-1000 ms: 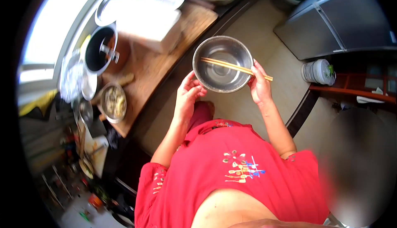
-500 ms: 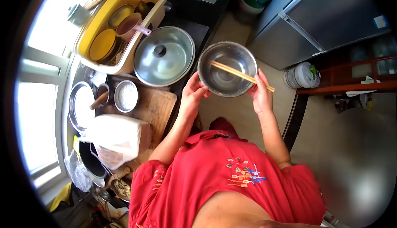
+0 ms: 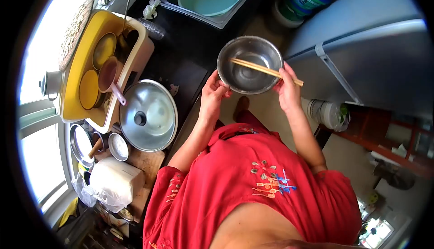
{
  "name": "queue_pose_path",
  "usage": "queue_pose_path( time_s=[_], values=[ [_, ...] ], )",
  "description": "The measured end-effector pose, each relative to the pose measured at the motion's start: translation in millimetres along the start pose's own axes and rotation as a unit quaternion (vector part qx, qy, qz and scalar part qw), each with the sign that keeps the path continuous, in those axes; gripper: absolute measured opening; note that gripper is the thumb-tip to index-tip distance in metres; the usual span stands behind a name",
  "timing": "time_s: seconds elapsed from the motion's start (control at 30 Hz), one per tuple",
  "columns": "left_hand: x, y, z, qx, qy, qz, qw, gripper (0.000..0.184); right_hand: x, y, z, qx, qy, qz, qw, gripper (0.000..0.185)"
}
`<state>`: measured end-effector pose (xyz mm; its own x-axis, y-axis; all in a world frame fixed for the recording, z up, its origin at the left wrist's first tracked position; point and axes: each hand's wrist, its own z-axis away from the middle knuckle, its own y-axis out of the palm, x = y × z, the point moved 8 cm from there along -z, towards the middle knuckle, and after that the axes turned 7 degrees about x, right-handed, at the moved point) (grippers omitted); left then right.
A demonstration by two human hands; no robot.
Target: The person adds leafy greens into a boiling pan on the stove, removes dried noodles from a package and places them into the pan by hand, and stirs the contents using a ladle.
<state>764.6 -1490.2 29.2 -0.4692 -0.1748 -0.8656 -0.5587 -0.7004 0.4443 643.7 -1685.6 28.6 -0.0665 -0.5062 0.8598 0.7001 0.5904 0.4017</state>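
A metal mixing bowl (image 3: 244, 82) is held up in front of me between both hands, its inside facing up. My left hand (image 3: 213, 93) grips the bowl's lower left rim, thumb on the edge. At the right rim, my right hand (image 3: 287, 90) holds the bowl and pins a pair of wooden chopsticks (image 3: 262, 68) under its thumb. The chopsticks reach over the bowl's opening, and their other ends stick out past the right hand. The bowl's inside looks wet or smeared, with no food that I can make out.
On the left counter stand a large metal lid (image 3: 156, 124), a yellow dish bin (image 3: 74, 109) with bowls and a pink-handled dipper (image 3: 108, 73), and a cutting board (image 3: 151, 161). Ahead is a sink (image 3: 221, 22) with a pale green basin (image 3: 211, 11). A refrigerator (image 3: 375, 54) stands to the right.
My view has moved forward along the counter: the sink shows more fully, and the lid and dish bin sit further back to the left. Both hands still hold the bowl and chopsticks.
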Motion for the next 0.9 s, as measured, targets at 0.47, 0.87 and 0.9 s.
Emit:
queue_pose_path(
  time_s=[0.47,0.87,0.9],
  values=[
    [-16.5,-24.7,-170.9,-0.137,0.013,0.063,0.988,0.056,37.9,68.1,-233.2,0.106,0.042,0.067,0.991,0.038],
    [-27.5,-72.9,-280.0,-0.113,-0.093,-0.01,0.989,0.047,39.3,131.1,-462.2,0.111,0.07,0.223,0.966,0.033],
    [-20.7,-84.0,-274.7,-0.14,-0.096,-0.011,0.985,0.041,29.2,134.5,-494.3,0.133,0.048,0.274,0.951,0.037]
  ],
)
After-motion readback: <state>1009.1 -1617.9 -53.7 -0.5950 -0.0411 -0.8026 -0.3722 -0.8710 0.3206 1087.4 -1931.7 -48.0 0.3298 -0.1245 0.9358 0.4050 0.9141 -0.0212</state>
